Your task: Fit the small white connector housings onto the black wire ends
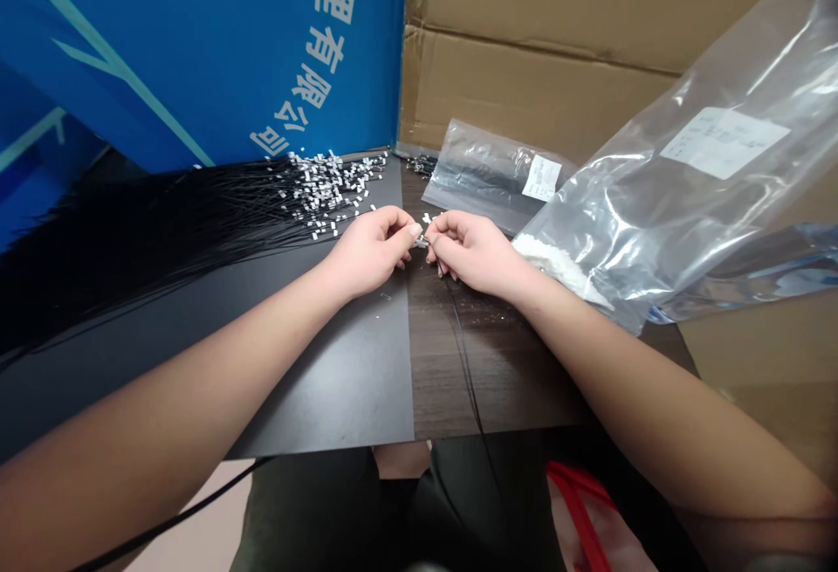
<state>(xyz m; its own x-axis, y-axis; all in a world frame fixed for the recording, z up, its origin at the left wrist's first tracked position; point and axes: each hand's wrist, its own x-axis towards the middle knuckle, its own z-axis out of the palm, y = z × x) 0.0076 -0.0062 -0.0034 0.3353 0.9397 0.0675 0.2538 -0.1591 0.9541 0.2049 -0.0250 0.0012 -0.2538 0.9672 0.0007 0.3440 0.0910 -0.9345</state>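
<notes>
My left hand (374, 249) and my right hand (472, 251) meet over the middle of the table, their fingertips nearly touching. Pinched in my left fingers is a small white connector (420, 241), partly covered by the fingertips. My right thumb and forefinger are closed on a thin black wire (463, 349), which hangs down over the table's front edge. Another small white connector (429, 218) shows just beyond the fingertips. Whether the wire's end sits in the held connector cannot be made out.
At the left lies a large bundle of black wires (163, 223) with white connectors (327, 183) on their ends. A clear bag (655, 231) with white pieces stands right, beside a smaller bag (484, 170). Behind are a blue panel (216, 48) and a cardboard box (556, 57).
</notes>
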